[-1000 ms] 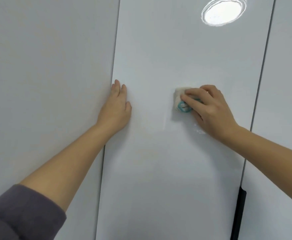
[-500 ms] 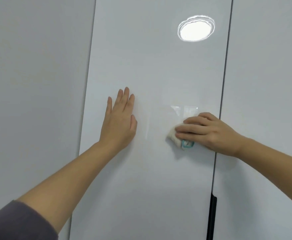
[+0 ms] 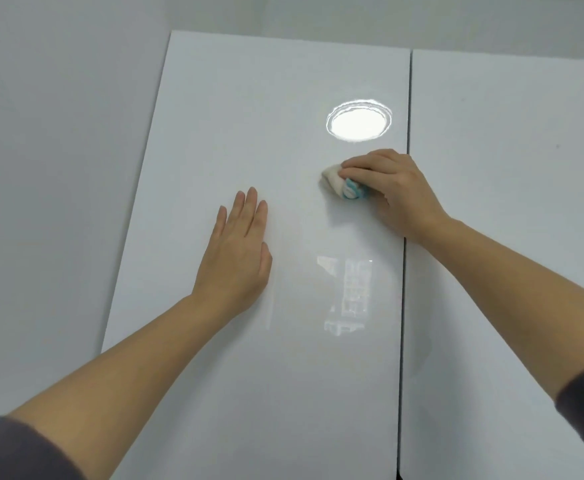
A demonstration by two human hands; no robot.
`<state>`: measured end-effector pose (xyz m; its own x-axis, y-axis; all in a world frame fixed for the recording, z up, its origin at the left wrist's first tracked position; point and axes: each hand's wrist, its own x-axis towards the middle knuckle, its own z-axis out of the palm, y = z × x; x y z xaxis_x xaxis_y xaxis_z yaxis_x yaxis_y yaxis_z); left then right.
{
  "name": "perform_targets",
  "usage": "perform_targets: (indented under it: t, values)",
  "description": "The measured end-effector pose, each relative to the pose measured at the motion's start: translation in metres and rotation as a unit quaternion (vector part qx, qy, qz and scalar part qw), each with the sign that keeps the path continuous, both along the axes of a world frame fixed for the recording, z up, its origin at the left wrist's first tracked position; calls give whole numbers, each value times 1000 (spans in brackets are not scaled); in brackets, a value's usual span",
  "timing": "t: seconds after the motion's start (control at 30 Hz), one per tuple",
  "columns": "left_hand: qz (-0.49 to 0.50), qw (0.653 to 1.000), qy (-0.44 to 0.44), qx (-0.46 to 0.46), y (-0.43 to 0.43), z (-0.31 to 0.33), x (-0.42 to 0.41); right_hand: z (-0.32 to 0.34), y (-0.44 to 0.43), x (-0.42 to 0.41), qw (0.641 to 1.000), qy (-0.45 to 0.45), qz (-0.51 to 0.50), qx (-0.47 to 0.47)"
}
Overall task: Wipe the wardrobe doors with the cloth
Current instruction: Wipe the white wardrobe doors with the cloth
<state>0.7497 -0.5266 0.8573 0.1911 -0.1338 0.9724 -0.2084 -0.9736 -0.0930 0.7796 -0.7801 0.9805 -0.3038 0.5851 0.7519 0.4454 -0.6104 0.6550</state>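
Note:
A glossy white wardrobe door [image 3: 249, 116] fills the middle of the head view, its top edge visible. My right hand [image 3: 394, 188] grips a small bunched cloth [image 3: 333, 180], white with a blue patch, and presses it on the door's upper right part, close to the gap beside the neighbouring door [image 3: 508, 168]. My left hand [image 3: 238, 251] lies flat on the same door, fingers straight and together, lower and to the left of the cloth.
A plain grey wall [image 3: 48, 168] stands left of the door and continues above the doors. A round lamp reflection [image 3: 358, 124] shines just above the cloth. A window reflection [image 3: 347, 296] shows lower on the door. A dark vertical gap [image 3: 406, 271] separates the two doors.
The view has tilted upward, so the door's top edge now shows. My right hand has carried the cloth up toward the lamp reflection. My left hand stays flat on the door.

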Motion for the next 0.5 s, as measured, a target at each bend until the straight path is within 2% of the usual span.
perform_targets:
  t: [0.2,0.33,0.5]
  values:
    - [4,1000,-17,-13,9,23,4,60,27,-1,992,29,38,120]
    - [7,999,-20,-29,18,27,4,71,50,-1,977,70,64,191]
    - [2,998,-27,-51,30,28,2,46,63,8,991,26,70,107]
